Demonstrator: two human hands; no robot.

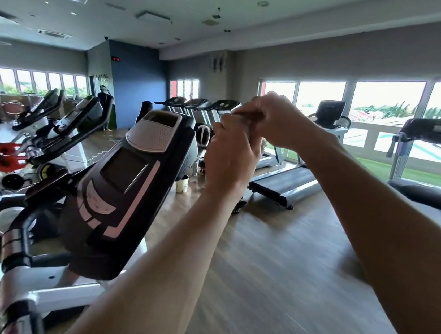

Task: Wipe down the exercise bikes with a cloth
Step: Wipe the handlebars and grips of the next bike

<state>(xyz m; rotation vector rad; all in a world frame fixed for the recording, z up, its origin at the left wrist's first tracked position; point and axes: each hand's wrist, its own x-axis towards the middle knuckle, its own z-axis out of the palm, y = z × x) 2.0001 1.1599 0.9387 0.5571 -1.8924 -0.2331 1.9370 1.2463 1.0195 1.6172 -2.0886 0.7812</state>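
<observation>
Landmark: the bike console (125,183), black with a grey top panel, tilted, low and left in my view.

Both my hands are raised to the right of the console, above its top edge and clear of it. Left hand (231,157) has fingers curled upward. Right hand (272,117) folds over it from above, fingers bent and touching the left's. Something dark shows between them; too small to name. Cloth: I cannot see one anywhere. Whether either hand holds anything, I cannot tell.

Risks as I judge them:
- No cloth in reach means the wipe stalls.
- Neither hand is on the console; it looks unwiped.
- Handlebar (17,247) sits below and left of the console; a blind reach down could knock it.
- View is motion-smeared, so placing a hand on the screen risks pressing buttons.
</observation>
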